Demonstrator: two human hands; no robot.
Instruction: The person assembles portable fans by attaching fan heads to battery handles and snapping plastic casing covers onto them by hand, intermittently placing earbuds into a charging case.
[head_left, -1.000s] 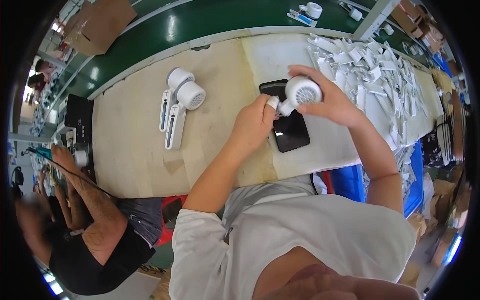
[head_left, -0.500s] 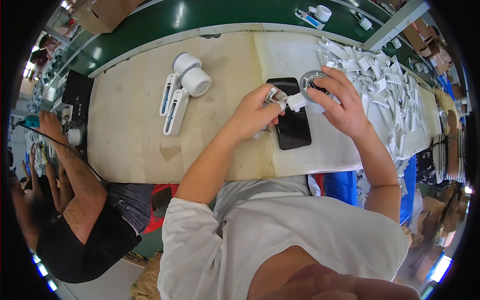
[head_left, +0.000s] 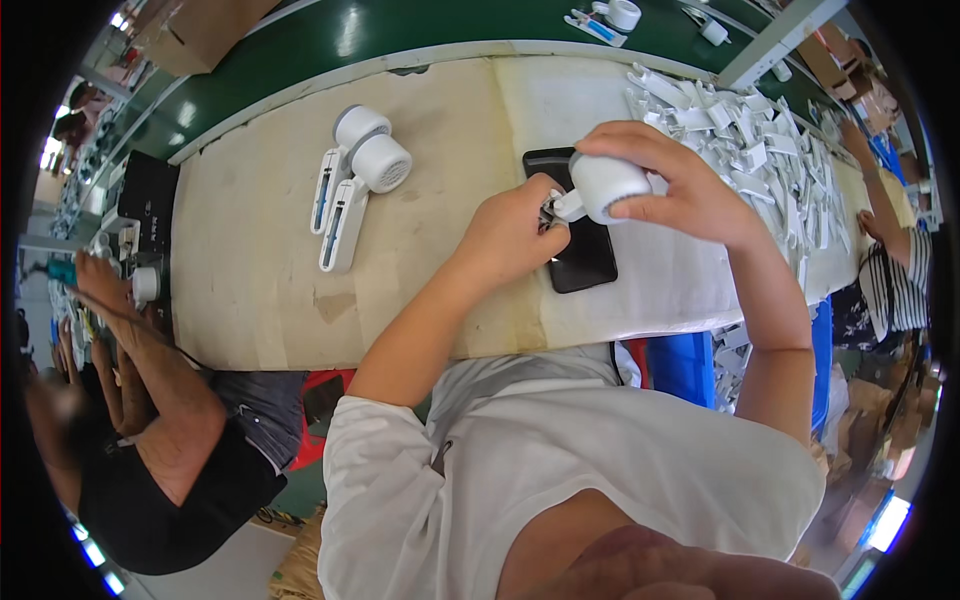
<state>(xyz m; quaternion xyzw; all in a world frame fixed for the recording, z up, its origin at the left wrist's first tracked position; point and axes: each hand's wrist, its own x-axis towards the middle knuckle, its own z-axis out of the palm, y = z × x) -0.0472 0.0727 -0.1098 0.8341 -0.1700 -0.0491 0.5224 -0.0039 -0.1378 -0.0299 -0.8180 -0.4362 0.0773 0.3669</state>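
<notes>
My right hand (head_left: 695, 190) is wrapped round a white round device head (head_left: 606, 188), its fingers over the top and the thumb underneath. My left hand (head_left: 510, 232) is closed by the short stem of that head, pinching small parts that its fingers mostly hide. Under both hands lies a black phone (head_left: 587, 268) on the table. To the left, two white handheld devices (head_left: 383, 164) lie side by side, with round heads and long handles showing blue strips.
A heap of white plastic handle shells (head_left: 760, 150) covers the table's right side. Beyond the far edge runs a green conveyor (head_left: 420, 30) carrying more devices (head_left: 622, 14). A blue bin (head_left: 682, 372) stands below the front edge. Co-workers sit left (head_left: 165, 440) and right (head_left: 905, 265).
My right hand has turned the round head over, so its white side now shows, and brought it against my left hand. A co-worker's arm has come into view at the right.
</notes>
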